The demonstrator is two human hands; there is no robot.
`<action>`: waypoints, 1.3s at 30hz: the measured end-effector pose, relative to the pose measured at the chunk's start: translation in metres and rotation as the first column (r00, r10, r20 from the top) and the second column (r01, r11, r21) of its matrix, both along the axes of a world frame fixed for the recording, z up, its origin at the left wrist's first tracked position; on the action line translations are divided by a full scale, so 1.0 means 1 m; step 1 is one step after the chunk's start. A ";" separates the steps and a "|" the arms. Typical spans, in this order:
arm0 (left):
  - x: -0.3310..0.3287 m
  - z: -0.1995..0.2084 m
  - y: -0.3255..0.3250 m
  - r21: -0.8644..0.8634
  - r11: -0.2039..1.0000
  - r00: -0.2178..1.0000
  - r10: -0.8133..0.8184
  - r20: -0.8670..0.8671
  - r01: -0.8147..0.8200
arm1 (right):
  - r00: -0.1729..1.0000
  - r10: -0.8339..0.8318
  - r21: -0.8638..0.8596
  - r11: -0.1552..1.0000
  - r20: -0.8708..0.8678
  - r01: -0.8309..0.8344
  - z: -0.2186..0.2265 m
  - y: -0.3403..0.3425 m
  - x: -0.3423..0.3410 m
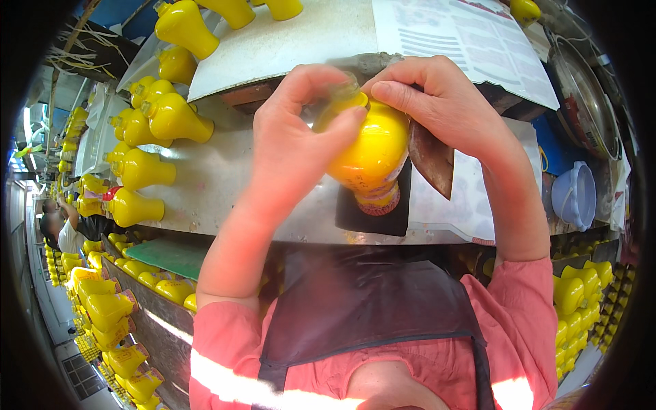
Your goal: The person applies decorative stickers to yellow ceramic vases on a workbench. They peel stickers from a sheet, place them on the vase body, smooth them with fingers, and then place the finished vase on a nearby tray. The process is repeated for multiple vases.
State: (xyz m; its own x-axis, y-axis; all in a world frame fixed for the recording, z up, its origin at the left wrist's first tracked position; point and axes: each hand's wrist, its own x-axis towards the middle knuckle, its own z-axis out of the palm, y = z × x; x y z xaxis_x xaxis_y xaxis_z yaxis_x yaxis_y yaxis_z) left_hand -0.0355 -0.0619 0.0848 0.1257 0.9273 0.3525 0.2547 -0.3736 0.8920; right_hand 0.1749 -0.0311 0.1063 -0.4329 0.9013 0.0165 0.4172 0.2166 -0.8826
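A glossy yellow vase-shaped bottle (pixel 374 140) stands on a black mat (pixel 386 217) at the near side of the worktable, with a printed band round its foot. My left hand (pixel 297 130) curls about its neck from the left, the thumb lying on the shoulder; the fingertips are smeared by motion. From the right, my right hand (pixel 434 96) pinches at the neck with thumb and forefinger. The neck itself is partly hidden and blurred between the fingers. Just right of the bottle, under my right hand, is a brown pointed flat piece (pixel 437 164).
Several yellow bottles (pixel 178 117) line the table's left side; more fill trays and racks (pixel 113 311). Printed white sheets (pixel 447 41) cover the far side. A pale blue bucket (pixel 574 196) and a large round metal pan (pixel 583 99) stand right. Another person (pixel 67 232) is far left.
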 end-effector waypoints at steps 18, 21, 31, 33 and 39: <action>-0.017 0.006 0.009 -0.094 0.982 0.986 -0.167 -0.022 0.165 | 0.982 -0.177 0.410 0.902 0.062 0.136 0.001 -0.012 -0.011; -0.018 0.009 0.011 -0.117 0.979 0.984 -0.173 -0.033 0.168 | 0.984 -0.167 0.300 0.943 0.064 0.141 0.002 -0.009 -0.009; -0.007 0.008 0.011 -0.058 0.998 0.994 -0.022 -0.104 0.016 | 0.992 -0.117 0.164 0.981 0.044 0.109 0.000 -0.002 -0.008; -0.003 0.008 0.009 -0.079 0.997 0.995 0.007 -0.101 -0.015 | 0.991 -0.120 0.158 0.981 0.058 0.110 0.000 -0.002 -0.009; 0.002 0.004 0.010 -0.115 0.993 0.995 0.018 -0.102 -0.030 | 0.990 -0.120 0.143 0.984 0.074 0.108 -0.002 -0.001 -0.006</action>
State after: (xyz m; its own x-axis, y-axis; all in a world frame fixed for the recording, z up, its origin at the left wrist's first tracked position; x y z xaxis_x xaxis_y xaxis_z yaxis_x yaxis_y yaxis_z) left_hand -0.0339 -0.0523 0.0890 0.1323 0.9644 0.2290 0.3529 -0.2617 0.8983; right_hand 0.1687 -0.0319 0.1040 -0.3323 0.9363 0.1133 0.5157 0.2810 -0.8094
